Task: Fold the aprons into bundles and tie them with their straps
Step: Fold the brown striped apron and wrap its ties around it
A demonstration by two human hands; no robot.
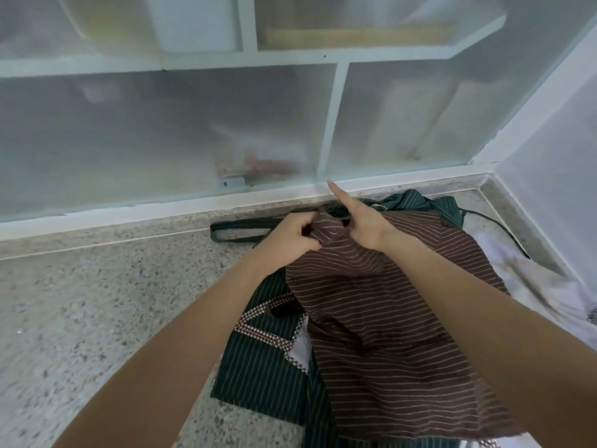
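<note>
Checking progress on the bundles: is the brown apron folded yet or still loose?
Still loose: the brown apron hangs unfolded from both hands, left hand and right hand gripping its top edge.

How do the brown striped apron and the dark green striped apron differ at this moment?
The brown apron has pale stripes on a reddish-brown ground; the green apron has pale stripes on dark green, with checked trim.
The brown apron is lifted at its top edge, in the grip of the left hand and right hand; the green apron lies on the speckled counter, partly under it.
Both are unfolded.
</note>
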